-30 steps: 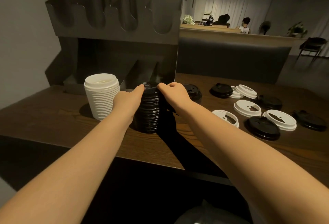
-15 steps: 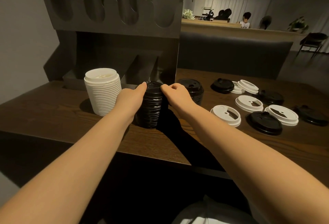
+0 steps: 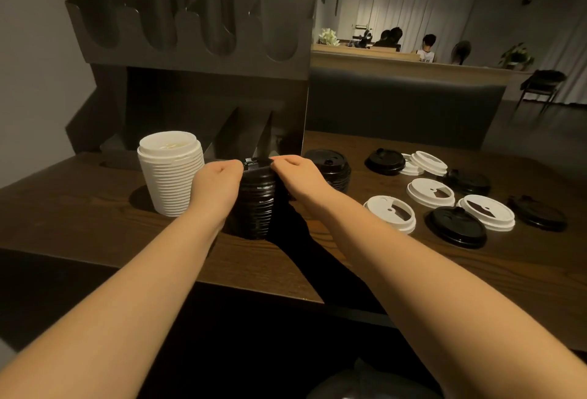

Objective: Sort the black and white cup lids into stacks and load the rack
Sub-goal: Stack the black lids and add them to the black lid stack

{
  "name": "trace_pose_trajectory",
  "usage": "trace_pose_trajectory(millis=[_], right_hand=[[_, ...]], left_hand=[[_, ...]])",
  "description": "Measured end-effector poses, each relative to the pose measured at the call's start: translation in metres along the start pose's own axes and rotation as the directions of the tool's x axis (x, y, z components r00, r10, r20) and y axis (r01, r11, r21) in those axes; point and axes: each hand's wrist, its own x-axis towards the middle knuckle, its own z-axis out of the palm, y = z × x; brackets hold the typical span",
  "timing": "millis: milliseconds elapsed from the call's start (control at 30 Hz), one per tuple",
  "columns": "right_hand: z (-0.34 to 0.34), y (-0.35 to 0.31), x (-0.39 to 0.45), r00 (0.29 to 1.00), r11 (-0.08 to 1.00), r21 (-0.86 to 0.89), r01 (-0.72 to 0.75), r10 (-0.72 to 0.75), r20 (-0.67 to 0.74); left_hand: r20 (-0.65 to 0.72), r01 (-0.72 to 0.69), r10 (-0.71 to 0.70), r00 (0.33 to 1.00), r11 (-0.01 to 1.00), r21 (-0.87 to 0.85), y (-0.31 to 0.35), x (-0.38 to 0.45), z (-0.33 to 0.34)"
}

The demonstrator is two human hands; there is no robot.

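both hands on the tall black lid stack (image 3: 257,205) at the table's near edge: left hand (image 3: 217,181) and right hand (image 3: 298,176) curl fingers round its top, squaring it. next, i reckon, lift it level into the rack (image 3: 197,59); its slots look empty. white stack (image 3: 171,173) stands just left, loose lids (image 3: 457,227) wait right.

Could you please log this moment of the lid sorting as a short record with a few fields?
setting: dark wooden table with a dark rack at its back
left hand: left hand grips the tall black lid stack from the left
right hand: right hand grips the same stack from the right
white lids: tall white lid stack stands left of the black one
second black stack: short black stack to the right
loose lids: black and white lids lie scattered on the right, such as a white lid and a black lid
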Motion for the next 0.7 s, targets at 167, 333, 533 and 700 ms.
trace_pose_trajectory(millis=[167,333,533,700], right_hand=[[0.000,0.004,0.000,1.000,1.000,-0.009,0.018,-0.018,0.012],[0.002,0.014,-0.004,0.998,0.998,0.012,0.056,-0.056,0.004],[-0.001,0.013,-0.010,0.993,0.983,-0.135,0.121,-0.119,0.024],[0.001,0.012,-0.019,0.985,0.972,-0.157,0.174,-0.175,0.007]], left_hand=[[0.036,-0.084,0.081,0.996,0.992,0.094,-0.011,-0.001,0.000],[0.052,-0.127,0.125,0.991,0.991,0.034,-0.013,-0.004,0.007],[0.104,-0.155,0.152,0.983,0.988,0.024,-0.018,-0.003,0.007],[0.130,-0.121,0.124,0.984,0.992,-0.027,-0.017,-0.001,0.004]])
